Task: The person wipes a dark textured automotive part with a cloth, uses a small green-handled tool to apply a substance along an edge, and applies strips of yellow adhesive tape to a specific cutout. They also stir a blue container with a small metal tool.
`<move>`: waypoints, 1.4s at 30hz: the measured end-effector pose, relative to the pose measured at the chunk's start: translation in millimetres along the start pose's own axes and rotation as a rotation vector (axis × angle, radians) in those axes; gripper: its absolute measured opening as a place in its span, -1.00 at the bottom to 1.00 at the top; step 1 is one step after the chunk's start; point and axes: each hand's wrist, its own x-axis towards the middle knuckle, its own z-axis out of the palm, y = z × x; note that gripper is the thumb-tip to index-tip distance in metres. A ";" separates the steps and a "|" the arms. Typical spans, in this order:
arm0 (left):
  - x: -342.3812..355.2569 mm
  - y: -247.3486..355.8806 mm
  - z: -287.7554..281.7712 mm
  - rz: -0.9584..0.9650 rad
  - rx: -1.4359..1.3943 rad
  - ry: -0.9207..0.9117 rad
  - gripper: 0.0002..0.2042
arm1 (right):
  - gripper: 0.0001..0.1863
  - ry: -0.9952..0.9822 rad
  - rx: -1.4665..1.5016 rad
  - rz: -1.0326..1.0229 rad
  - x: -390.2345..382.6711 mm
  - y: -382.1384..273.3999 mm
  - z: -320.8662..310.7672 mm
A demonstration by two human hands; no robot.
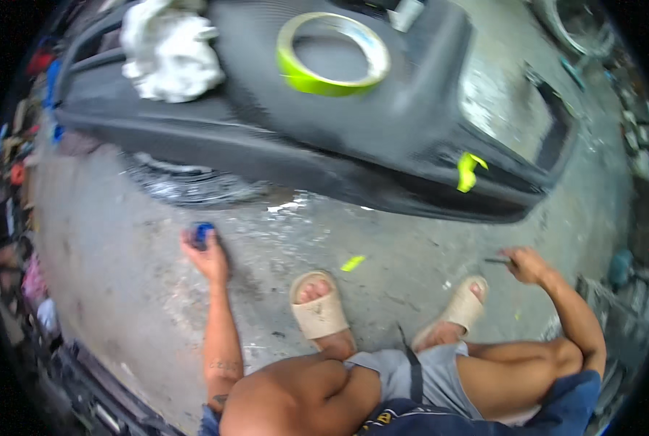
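My left hand [210,258] is closed round a small blue round object [204,234], perhaps a cap or little jar, low over the floor on the left. Over at the right, my right hand [526,264] grips a thin dark stick-like tool [496,261] that points left. Ahead of both hands lies a large black body panel [383,138] with a woven, carbon-like surface. On top of it sit a yellow-green tape roll [292,73] and a crumpled white cloth [172,58]. A torn strip of the same tape [468,173] clings to the panel's right part.
A scrap of yellow-green tape [353,263] lies on the grey floor [266,305] in front of my sandals [321,314]. Under the panel's left side a dark ribbed round thing [186,182] shows. Clutter lines both edges, with a round metal-coloured object [571,25] at the far right.
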 end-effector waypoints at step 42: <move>168.6 320.3 8.2 0.823 0.208 -0.127 -0.44 | -0.81 0.146 0.720 0.029 -16.0 -54.7 -42.7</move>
